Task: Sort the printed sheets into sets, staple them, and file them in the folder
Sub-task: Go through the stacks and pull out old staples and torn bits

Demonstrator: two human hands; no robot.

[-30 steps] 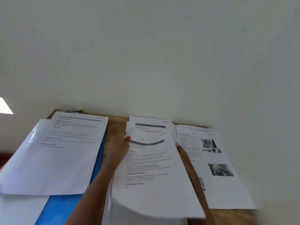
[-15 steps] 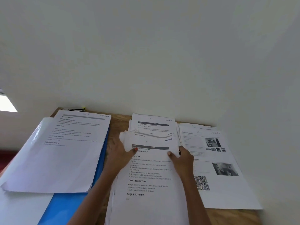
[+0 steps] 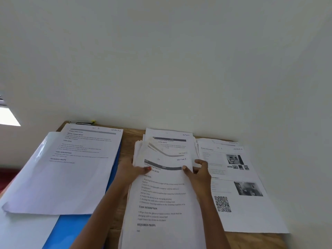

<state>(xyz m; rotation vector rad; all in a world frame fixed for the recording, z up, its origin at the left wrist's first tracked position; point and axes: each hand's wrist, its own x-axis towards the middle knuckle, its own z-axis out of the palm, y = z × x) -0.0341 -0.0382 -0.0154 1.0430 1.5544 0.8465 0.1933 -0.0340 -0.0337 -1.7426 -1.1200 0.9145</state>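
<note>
At centre frame the middle stack of sheets (image 3: 161, 203) is pinched near its top by the left hand (image 3: 128, 172) and right hand (image 3: 202, 175), thumbs pressed on the top page. Its upper pages lie fanned and loose, so a hasty lift could spill them onto the right pile (image 3: 240, 218) and mix the sets. The blue folder (image 3: 71, 229) lies at lower left.

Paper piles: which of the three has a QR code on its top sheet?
The rightmost pile, beside the right hand; its top sheet also shows photos. The middle pile and the left pile show only text.
</note>
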